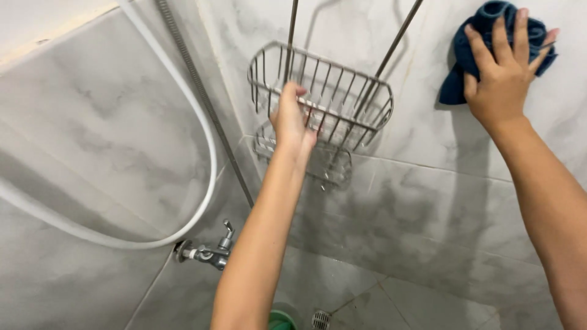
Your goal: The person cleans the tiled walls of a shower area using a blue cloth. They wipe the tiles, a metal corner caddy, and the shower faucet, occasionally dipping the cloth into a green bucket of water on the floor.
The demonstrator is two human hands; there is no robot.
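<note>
My left hand (pixel 292 121) grips the front rim of a metal wire shower caddy (pixel 342 85) that hangs on two rods in the corner. A second, lower wire basket (pixel 330 165) sits beneath it, partly hidden behind my forearm. My right hand (pixel 502 73) presses a dark blue cloth (pixel 465 67) flat against the grey marbled wall tile (pixel 428 201) at the upper right, fingers spread over it.
A white shower hose (pixel 202 122) loops down the left wall beside a ribbed metal hose (pixel 202 91). A chrome tap (pixel 211 252) sticks out low on the left wall. A round floor drain (pixel 320 319) and a green object (pixel 280 320) lie on the floor below.
</note>
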